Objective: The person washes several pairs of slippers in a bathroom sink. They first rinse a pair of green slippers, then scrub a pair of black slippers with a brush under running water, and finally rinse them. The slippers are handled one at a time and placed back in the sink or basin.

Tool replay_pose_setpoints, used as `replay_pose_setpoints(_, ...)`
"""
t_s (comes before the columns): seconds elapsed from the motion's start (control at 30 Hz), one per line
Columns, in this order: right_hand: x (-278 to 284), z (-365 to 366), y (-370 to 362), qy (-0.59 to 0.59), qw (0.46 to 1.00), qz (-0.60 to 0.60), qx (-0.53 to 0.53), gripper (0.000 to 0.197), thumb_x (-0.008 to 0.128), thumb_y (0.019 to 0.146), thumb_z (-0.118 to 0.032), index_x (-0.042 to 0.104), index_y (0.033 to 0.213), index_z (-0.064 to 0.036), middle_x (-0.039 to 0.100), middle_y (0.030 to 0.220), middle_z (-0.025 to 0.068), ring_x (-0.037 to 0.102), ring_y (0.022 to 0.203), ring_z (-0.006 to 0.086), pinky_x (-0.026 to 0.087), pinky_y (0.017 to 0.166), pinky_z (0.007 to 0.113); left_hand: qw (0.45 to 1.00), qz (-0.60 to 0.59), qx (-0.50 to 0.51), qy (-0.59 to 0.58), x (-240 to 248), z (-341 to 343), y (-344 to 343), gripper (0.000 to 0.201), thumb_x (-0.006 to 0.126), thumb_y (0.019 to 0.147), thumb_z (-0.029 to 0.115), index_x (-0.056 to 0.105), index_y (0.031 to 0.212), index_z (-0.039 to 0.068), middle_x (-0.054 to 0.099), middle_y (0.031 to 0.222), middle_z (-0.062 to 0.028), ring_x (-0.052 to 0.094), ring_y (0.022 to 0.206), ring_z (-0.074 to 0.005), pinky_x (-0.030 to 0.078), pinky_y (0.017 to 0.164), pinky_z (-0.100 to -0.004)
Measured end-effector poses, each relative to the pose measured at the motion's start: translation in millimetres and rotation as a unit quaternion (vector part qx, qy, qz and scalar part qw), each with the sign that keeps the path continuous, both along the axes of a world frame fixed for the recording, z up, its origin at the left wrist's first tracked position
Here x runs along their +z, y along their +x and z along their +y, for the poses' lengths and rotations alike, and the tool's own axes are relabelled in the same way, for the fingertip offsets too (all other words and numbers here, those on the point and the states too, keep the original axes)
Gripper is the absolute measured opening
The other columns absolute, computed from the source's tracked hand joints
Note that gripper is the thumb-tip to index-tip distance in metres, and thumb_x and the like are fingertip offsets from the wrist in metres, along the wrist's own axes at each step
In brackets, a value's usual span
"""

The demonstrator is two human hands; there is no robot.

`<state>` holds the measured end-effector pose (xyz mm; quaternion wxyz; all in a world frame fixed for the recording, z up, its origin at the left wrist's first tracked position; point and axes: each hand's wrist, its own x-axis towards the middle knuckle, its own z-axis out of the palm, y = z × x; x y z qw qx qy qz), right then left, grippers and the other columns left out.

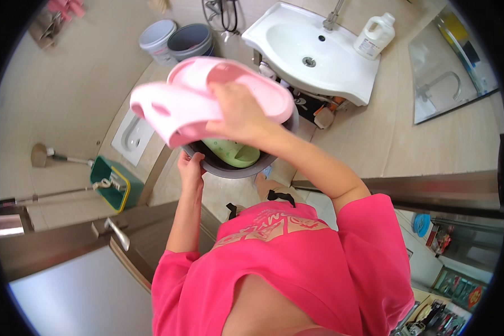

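Observation:
A pair of pink slippers (187, 105) is lifted in front of me, with my right hand (238, 112) closed around them near their inner edges. Below them is a dark grey basin (229, 172), whose near left rim my left hand (191, 167) pinches between thumb and fingers. Inside the basin lies a light green slipper (233, 154), partly covered by the pink pair. Whatever else the basin contains is hidden behind the slippers and my right arm.
A white washbasin (280, 42) with a white jug (375, 36) on its edge stands ahead to the right. Two buckets (190, 42) are at the far wall. A squat toilet (133, 137), a green bin (115, 182) and a door handle (117, 234) are on the left.

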<state>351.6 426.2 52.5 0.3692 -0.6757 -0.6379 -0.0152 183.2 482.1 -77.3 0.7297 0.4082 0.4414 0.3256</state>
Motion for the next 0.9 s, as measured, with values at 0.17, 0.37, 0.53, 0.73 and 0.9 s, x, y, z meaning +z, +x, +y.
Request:
replay_pose_setpoints(0.17,63.8,-18.2,134.1,0.089,0.977,0.09,-0.169,0.057,0.069,0.061,-0.019,0.049,0.111,-0.0004,0.06,0.1,0.0141,0.058,0.091,0.0228,0.047,0.079,0.032,0.999,-0.01,-0.037,-0.005,23.1,43.6,71.4,0.02,0.049,0.069,-0.005,0.052,0.088,0.002,0.056,0.071,-0.0039,0.054,0.051,-0.013,0.05,0.043,-0.0269)
replay_pose_setpoints(0.37,14.5,-91.1,246.5,0.028,0.937,0.174,-0.3,0.046,0.064,0.064,-0.018,0.053,0.104,0.0021,0.062,0.095,0.0149,0.061,0.085,0.022,0.047,0.075,0.032,0.996,-0.018,-0.076,-0.031,-11.0,61.0,72.7,0.025,0.049,0.071,-0.004,0.051,0.095,0.002,0.058,0.081,-0.0067,0.058,0.065,-0.0174,0.05,0.056,-0.03)
replay_pose_setpoints(0.53,-85.5,-129.1,280.0,-0.017,0.929,0.157,-0.336,0.042,0.064,0.064,-0.022,0.055,0.098,0.0017,0.061,0.089,0.0162,0.06,0.081,0.0275,0.046,0.072,0.035,0.999,0.019,-0.048,-0.005,-4.3,69.3,75.4,0.025,0.049,0.07,-0.006,0.05,0.095,0.001,0.057,0.076,-0.005,0.055,0.057,-0.0129,0.045,0.046,-0.0237)
replay_pose_setpoints(0.73,-180.3,-152.6,267.6,-0.145,0.928,0.138,-0.314,0.044,0.059,0.067,-0.026,0.055,0.102,0.001,0.059,0.096,0.0218,0.057,0.09,0.0336,0.044,0.078,0.038,0.992,0.016,-0.123,0.029,-11.6,88.2,74.6,0.026,0.048,0.072,-0.005,0.05,0.097,0.0,0.059,0.084,-0.0074,0.059,0.071,-0.0174,0.051,0.063,-0.0302)
replay_pose_setpoints(0.9,-158.0,-155.5,230.9,-0.116,0.879,0.08,-0.455,0.042,0.055,0.075,-0.022,0.053,0.111,-0.0006,0.058,0.107,0.0209,0.056,0.101,0.0318,0.043,0.088,0.036,0.99,-0.033,-0.133,0.038,-10.6,80.8,75.7,0.021,0.049,0.073,-0.004,0.051,0.094,0.0,0.057,0.076,-0.0049,0.055,0.058,-0.0124,0.048,0.046,-0.0251)
